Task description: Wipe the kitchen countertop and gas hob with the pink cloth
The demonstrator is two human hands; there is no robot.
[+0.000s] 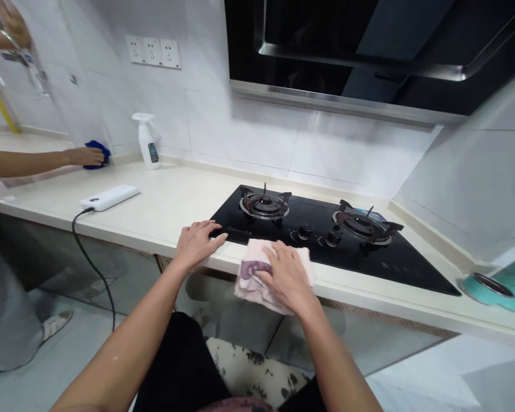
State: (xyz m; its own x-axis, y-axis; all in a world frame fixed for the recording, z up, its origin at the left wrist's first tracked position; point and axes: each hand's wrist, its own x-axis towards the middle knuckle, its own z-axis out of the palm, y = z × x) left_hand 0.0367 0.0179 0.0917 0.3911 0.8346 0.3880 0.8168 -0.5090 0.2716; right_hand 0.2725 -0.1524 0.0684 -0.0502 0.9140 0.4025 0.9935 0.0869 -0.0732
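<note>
- My right hand (286, 276): open, palm down, fingers spread on top of a folded pale-pink cloth with a purple print (257, 289); pressing flat, not closed around it.
- Cloth position: 12 o'clock, on the front edge of the cream stone countertop (171, 200), its far edge on the black glass two-burner gas hob (395, 269).
- My left hand (197, 243): open, palm down, empty, fingertips at the hob's front-left edge.
- 10 o'clock: a white trigger spray bottle (146, 146) on the countertop, and a white power bank (109, 197) with a black cable (86, 257).
- 10 o'clock, farther off: a co-worker's hand (88, 156) on a blue cloth (99, 154), against the white tiled wall (223, 120).
</note>
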